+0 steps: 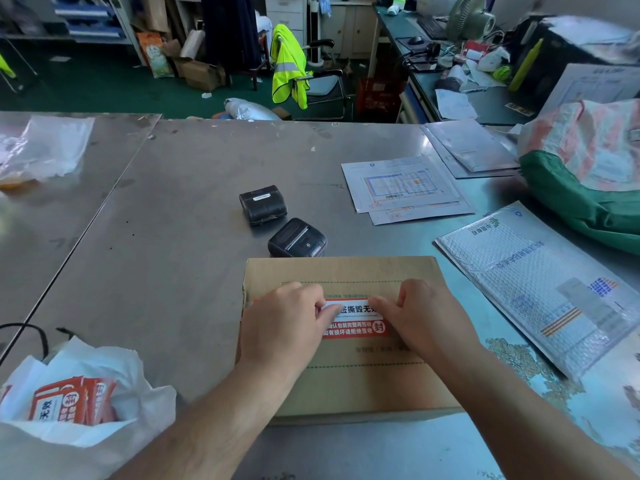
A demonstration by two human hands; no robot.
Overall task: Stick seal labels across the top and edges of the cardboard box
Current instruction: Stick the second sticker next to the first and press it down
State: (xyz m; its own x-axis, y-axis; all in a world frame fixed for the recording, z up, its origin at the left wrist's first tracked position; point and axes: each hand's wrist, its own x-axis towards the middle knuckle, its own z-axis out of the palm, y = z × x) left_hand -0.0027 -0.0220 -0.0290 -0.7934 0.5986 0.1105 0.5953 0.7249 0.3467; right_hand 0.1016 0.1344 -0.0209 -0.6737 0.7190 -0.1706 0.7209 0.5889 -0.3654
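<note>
A red and white seal label (355, 318) is laid flat across the top of a cardboard box (346, 375), which is set on the steel worktop (173, 254) directly under both hands. The label is pressed down from either side: the left hand (287, 327) is placed over its left end and the right hand (422, 320) over its right end, so that only the middle of the printed strip is seen between them. The fingers of each hand are curled, with the tips turned inward toward each other and held flat on the label; nothing is clamped in either hand, and the two are kept a little apart. Both forearms are stretched forward over the near edge of the box.

To the left of the left forearm, a white plastic bag (104, 410) is lying open on the worktop, and a stack of further red and white labels (72, 400) is seen inside it. Just beyond the box, past the fingertips, two small black printers (277, 220) are set close together. To the right of the right hand a bubble mailer (540, 285) is laid flat, and farther off some printed forms (401, 188) are spread. A green bag (581, 202) is slumped at the far right.
</note>
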